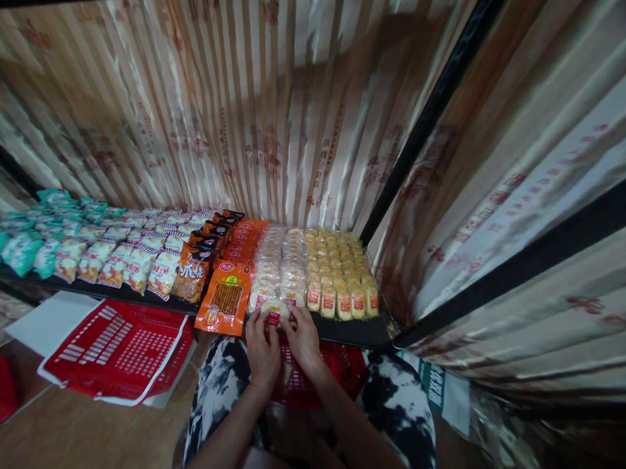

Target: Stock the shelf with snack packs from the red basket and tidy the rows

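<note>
Both forearms are angled forward and slightly inward to the front edge of the black shelf, with the wrists kept low and close together. The left hand and right hand are set side by side there, backs up.

Hand opening: narrow on both, fingers curled in. One wrapped round cake, pale with a red label, is held between the two hands, gripped at its left edge by the left and at its right by the right. It is positioned at the shelf's front edge, just ahead of two columns of clear-wrapped round cakes. Whether its underside is resting on anything can't be told.

Containers: a red basket with a white handle is placed below the shelf's left half, tilted. A second red basket is seen below the shelf, under the hands, partly hidden; its contents can't be made out.

Shelf load: small yellow packs are lined up at the right end. Left of centre, an orange stick-snack packet is leaned out over the front edge. Further left, white snack bags are stacked in rows, then teal bags at the far left end.
</note>
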`<state>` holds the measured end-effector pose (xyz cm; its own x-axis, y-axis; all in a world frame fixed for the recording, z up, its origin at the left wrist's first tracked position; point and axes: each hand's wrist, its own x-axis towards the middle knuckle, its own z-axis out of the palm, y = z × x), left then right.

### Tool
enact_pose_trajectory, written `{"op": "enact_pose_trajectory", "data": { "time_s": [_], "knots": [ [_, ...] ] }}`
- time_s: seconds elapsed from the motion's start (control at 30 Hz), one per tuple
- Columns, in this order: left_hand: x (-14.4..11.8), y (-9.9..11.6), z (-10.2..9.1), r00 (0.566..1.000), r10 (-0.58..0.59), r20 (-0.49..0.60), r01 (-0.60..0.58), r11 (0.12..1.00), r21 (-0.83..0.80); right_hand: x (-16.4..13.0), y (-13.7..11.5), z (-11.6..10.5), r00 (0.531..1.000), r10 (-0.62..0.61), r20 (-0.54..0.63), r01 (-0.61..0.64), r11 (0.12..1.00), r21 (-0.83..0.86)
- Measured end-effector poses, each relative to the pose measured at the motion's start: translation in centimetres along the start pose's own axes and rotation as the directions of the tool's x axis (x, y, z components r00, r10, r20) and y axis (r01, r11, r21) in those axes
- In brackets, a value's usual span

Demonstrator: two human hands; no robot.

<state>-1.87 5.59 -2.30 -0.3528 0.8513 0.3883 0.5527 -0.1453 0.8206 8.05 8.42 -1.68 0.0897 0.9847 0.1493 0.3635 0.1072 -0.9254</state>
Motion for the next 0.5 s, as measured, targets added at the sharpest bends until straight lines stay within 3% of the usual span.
{"op": "enact_pose_trajectory", "data": {
  "time_s": [0.1,0.3,0.5],
  "knots": [
    [0.5,-0.5,-0.2,1.0,-0.016,-0.023,0.016,1.0,0.018,0.6,-0.5,0.8,0.999,-0.042,0.023,0.044,0.997,-0.057],
    [1.4,-1.8,-0.2,1.0,-0.014,-0.026,0.015,1.0,0.025,1.5,-1.8,1.7,0.991,-0.127,0.031,0.129,0.911,-0.392],
    [1.9,-2.4,0.3,0.999,0.02,-0.03,-0.018,0.996,0.086,2.0,-1.7,2.3,0.989,-0.146,0.023,0.141,0.884,-0.445]
  ]
}}
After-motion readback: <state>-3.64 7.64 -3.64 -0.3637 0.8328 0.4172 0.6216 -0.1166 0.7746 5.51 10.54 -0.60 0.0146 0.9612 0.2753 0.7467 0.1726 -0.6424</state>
